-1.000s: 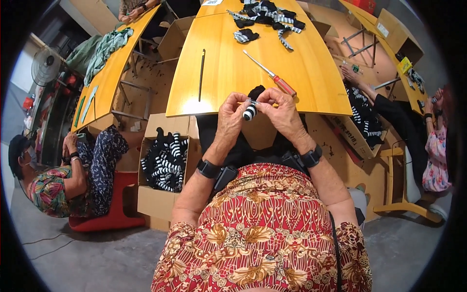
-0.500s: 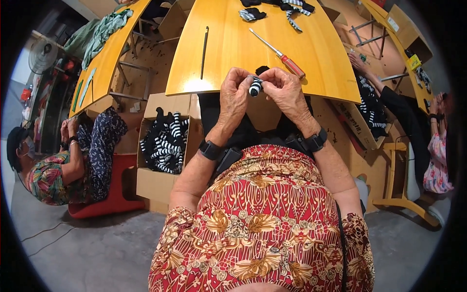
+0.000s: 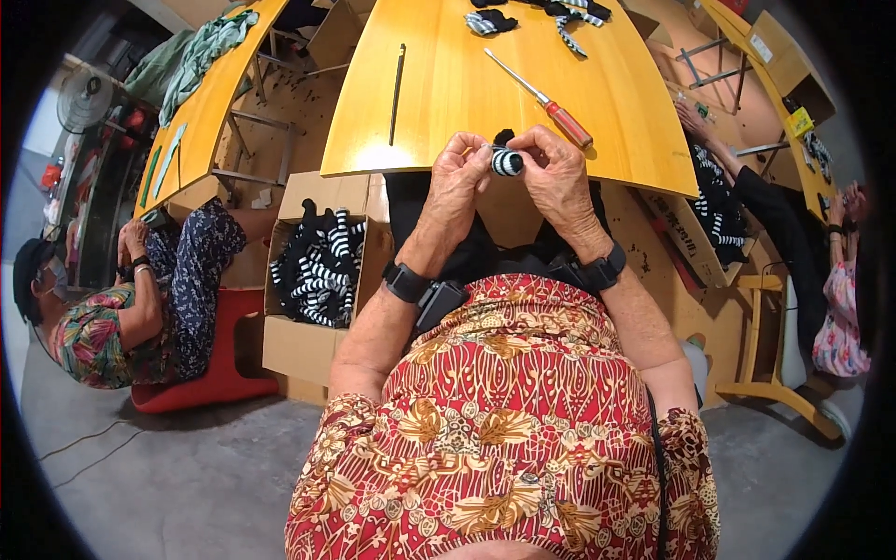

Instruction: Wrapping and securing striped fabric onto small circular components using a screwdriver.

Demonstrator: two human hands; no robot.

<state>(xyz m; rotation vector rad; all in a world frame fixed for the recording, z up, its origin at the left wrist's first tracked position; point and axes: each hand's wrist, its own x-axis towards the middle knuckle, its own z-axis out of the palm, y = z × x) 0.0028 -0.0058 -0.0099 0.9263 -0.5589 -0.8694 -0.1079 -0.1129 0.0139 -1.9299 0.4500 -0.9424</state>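
Observation:
At the table's near edge, a small black-and-white striped knitted piece (image 3: 506,162) is pinched between my two hands. Its rounded striped end faces me, and a black part of it sticks up behind. My left hand (image 3: 455,179) grips it from the left between thumb and fingers. On the other side my right hand (image 3: 560,177) pinches it with thumb and forefinger. Just beyond the right hand lies a screwdriver (image 3: 566,122) with a red handle. A thin black rod (image 3: 398,98) lies lengthwise to the left on the yellow table (image 3: 448,93).
More striped knitted pieces (image 3: 571,33) lie on the table's far part. A cardboard box (image 3: 308,341) heaped with them stands to my lower left. Another box (image 3: 686,238) is on the right. One person (image 3: 103,327) sits at left; others (image 3: 840,317) are at right.
The striped piece has turned between my fingers and shifted slightly right and up, showing more of its rounded end. The person at left has lowered their hands.

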